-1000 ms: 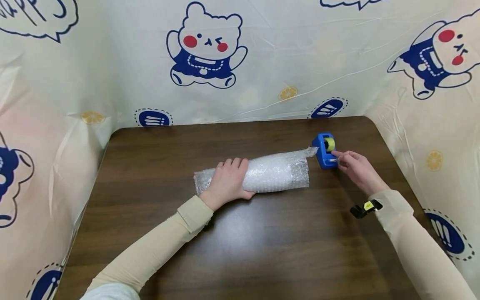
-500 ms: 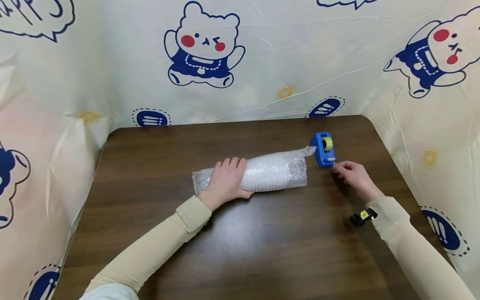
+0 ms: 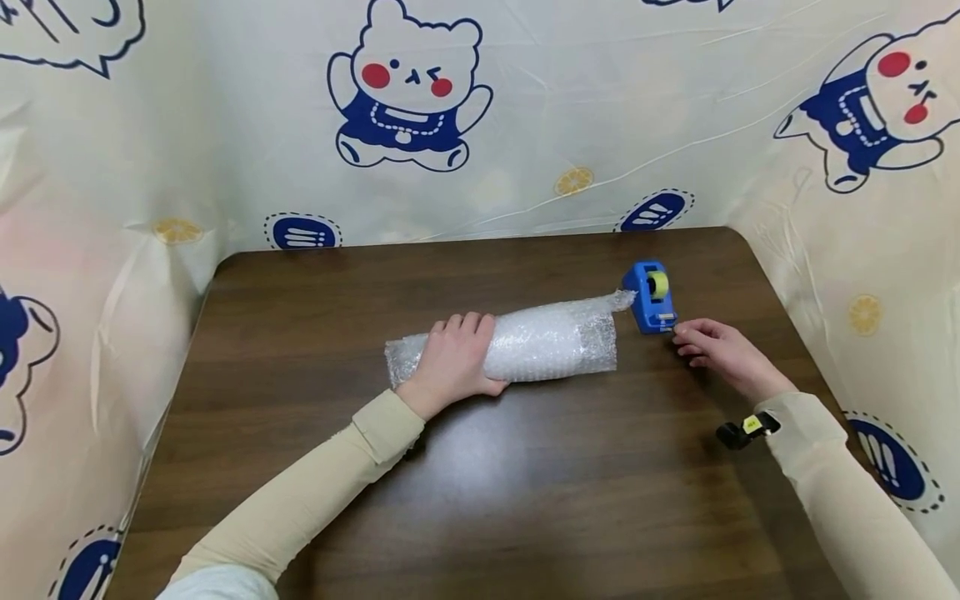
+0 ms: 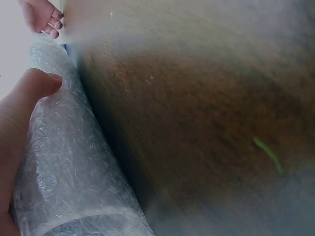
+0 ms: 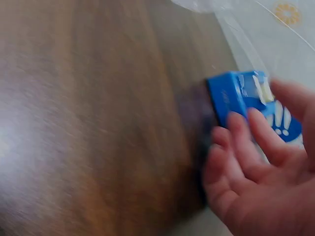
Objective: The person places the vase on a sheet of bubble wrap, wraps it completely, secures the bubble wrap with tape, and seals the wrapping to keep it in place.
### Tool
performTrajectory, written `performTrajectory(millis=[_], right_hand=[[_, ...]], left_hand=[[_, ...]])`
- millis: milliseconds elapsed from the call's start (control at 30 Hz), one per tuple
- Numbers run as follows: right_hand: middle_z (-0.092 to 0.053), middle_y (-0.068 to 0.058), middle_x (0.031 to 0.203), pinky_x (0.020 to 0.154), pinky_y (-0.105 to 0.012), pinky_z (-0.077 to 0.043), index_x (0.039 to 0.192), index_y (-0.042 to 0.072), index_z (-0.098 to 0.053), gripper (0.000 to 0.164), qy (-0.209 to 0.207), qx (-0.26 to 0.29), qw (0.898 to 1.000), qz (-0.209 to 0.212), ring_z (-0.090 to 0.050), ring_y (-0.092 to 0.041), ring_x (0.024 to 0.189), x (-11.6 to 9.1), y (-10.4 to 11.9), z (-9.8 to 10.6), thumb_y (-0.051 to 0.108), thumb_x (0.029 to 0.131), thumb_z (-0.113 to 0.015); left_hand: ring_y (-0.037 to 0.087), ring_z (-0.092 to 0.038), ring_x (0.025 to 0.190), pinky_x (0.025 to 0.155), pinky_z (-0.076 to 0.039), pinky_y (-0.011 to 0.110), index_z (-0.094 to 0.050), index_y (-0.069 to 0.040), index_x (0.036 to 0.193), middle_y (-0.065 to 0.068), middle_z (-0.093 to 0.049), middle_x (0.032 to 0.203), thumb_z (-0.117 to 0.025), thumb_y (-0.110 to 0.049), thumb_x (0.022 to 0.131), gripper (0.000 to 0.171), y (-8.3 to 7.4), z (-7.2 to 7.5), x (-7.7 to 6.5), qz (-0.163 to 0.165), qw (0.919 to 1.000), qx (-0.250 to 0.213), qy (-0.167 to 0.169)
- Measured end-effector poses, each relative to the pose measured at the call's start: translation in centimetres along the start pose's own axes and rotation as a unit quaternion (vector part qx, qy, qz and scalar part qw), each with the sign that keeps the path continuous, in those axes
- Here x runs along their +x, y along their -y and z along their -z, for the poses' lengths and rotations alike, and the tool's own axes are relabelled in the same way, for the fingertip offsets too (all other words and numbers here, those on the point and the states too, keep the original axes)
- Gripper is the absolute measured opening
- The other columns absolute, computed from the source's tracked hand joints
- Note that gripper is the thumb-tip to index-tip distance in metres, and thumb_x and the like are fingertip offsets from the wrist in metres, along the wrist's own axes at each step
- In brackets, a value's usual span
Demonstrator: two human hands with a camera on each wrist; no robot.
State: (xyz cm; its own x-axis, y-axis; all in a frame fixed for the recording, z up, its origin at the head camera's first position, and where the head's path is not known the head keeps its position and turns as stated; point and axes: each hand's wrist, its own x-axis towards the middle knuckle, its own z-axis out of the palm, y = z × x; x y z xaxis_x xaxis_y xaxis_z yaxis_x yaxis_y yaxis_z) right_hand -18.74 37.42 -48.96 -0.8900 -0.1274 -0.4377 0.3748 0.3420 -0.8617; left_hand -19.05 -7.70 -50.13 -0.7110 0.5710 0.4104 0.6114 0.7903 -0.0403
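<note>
Exclamation marks [image 5: 279, 114] in blue ovals [image 3: 303, 232] on wall cloth [image 3: 540, 108], cropped bubble lettering [image 3: 63, 17], illegible print [image 5: 225, 98] on tape dispenser [image 3: 650, 305]

With our left grip [image 3: 450, 360] we are holding a cylindrical, clear bubble-wrap bundle [image 3: 555, 342] lying sideways on the worktop [image 3: 465, 517]; near its ragged right end, a blue dispenser [image 3: 646, 310] is standing, carrying yellow tape [image 3: 660, 284], beside our right grip [image 3: 720, 354].

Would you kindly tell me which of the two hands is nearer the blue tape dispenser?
The right hand, close beside the dispenser's front end; the left hand grips the bubble-wrapped roll.
</note>
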Motion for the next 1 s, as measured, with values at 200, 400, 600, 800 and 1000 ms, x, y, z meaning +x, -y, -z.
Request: performTrajectory(millis=[200,400,600,800,1000], right_hand=[[-0.065,0.009,0.104,0.081,-0.024,-0.055,0.14,-0.009,-0.044,0.051,-0.044,-0.04,0.998,0.003,-0.063,-0.006,0.093,0.7,0.3,0.6,0.033,0.111,-0.046],[-0.061,-0.007,0.125,0.087,-0.024,-0.051,0.149,-0.007,-0.044,0.063,-0.082,-0.071,0.994,-0.021,-0.056,-0.017,0.106,2.4,2.0,0.7,0.043,0.11,-0.045],[-0.045,-0.024,0.152,0.101,-0.03,-0.05,0.154,-0.008,-0.038,0.075,-0.025,-0.068,0.995,-0.068,-0.048,-0.03,0.131,3.3,3.9,0.7,0.049,0.108,-0.049],[-0.066,0.0,0.109,0.094,-0.036,-0.058,0.143,-0.007,-0.045,0.053,-0.01,0.005,0.995,-0.095,-0.066,-0.016,0.102,3.3,4.8,0.6,0.03,0.108,-0.057],[-0.062,-0.014,0.123,0.1,-0.045,-0.054,0.143,-0.017,-0.038,0.053,0.003,-0.016,0.997,-0.07,-0.068,-0.016,0.103,2.9,5.9,0.4,0.025,0.111,-0.047]], left_hand=[[0.033,-0.065,0.08,0.062,-0.052,0.043,-0.059,-0.003,0.116,0.013,-0.068,0.101,-0.084,-0.071,0.057,0.093,0.0,0.0,0.0,0.002,1.0,0.004,0.001],[0.032,-0.065,0.08,0.062,-0.053,0.043,-0.059,-0.003,0.116,0.013,-0.068,0.1,-0.084,-0.071,0.057,0.092,0.0,0.0,-0.1,0.0,1.0,0.007,-0.005],[0.032,-0.065,0.082,0.063,-0.053,0.043,-0.059,-0.004,0.118,0.013,-0.068,0.102,-0.084,-0.07,0.059,0.092,-0.2,0.0,0.0,0.002,1.0,0.007,0.003],[0.033,-0.066,0.085,0.065,-0.053,0.044,-0.059,-0.004,0.119,0.013,-0.068,0.104,-0.083,-0.072,0.059,0.095,-0.2,0.0,0.0,0.006,0.9998,0.008,0.017],[0.033,-0.066,0.085,0.066,-0.054,0.044,-0.059,-0.004,0.12,0.013,-0.068,0.105,-0.083,-0.072,0.059,0.095,-0.2,0.0,-0.1,0.006,0.9998,0.011,0.017]])
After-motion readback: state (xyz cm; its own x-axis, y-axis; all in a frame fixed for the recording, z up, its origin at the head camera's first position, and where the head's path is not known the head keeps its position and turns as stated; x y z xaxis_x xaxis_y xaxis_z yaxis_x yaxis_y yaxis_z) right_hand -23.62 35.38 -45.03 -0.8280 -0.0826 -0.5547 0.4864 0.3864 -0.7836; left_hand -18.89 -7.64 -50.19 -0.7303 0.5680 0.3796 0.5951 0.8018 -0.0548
